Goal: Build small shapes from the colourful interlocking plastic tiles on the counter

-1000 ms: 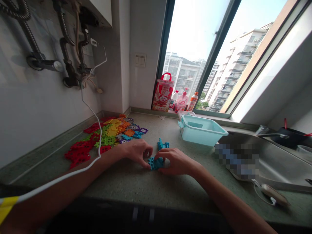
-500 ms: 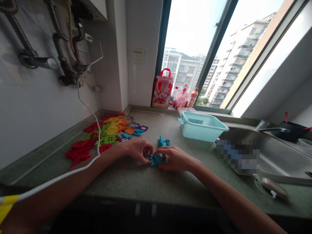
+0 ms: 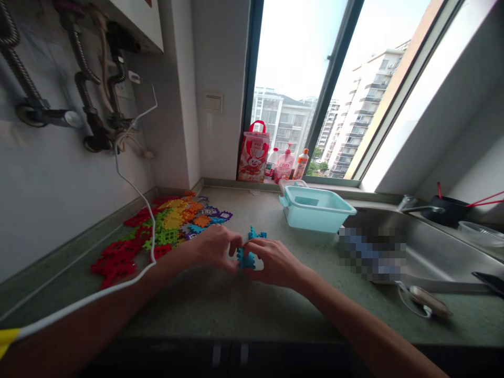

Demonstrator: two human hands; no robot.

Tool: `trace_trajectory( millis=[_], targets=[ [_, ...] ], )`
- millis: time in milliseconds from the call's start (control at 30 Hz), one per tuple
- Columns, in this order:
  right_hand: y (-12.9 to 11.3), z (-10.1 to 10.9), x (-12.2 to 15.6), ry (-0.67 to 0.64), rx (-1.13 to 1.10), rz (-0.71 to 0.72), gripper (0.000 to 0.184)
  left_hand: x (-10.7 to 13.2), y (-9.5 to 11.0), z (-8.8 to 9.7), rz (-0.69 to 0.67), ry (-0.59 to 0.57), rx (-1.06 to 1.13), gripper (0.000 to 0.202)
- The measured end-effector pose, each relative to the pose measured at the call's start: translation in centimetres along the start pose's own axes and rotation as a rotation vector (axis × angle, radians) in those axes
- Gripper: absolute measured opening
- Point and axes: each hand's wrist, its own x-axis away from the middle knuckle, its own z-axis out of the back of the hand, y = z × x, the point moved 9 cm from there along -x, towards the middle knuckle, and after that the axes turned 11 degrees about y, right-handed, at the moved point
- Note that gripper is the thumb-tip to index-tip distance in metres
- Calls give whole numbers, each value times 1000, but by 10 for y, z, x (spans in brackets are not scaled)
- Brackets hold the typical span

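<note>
My left hand [image 3: 212,248] and my right hand [image 3: 271,261] meet at the middle of the green counter [image 3: 220,299], fingers pinched together on a small blue interlocking plastic piece [image 3: 246,259]. Just behind the hands a second blue piece [image 3: 255,234] stands on the counter. A spread of flat toy pieces [image 3: 165,228] in red, green, yellow, orange and purple lies to the left, near the wall.
A light teal plastic tub [image 3: 315,209] stands behind and right of the hands. A steel sink [image 3: 433,252] fills the right side. A red gift bag [image 3: 254,152] and bottles [image 3: 289,165] sit on the window sill. A white cable [image 3: 129,184] hangs from wall pipes.
Both hands stay pinched on the blue piece, fingers closing tighter around it. The view has shifted slightly to the right and down.
</note>
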Motion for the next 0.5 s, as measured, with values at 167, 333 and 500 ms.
trace_trajectory(
  millis=[167,333,500],
  targets=[
    [3,21,-3,129,-47,-14,38,-3,4,12,25,207,120,28],
    [34,46,-8,278,-258,-116,40,-12,-7,17,89,393,335,43],
    [77,40,-13,346,-560,-275,39,-22,-25,4,131,410,340,56]
  ],
)
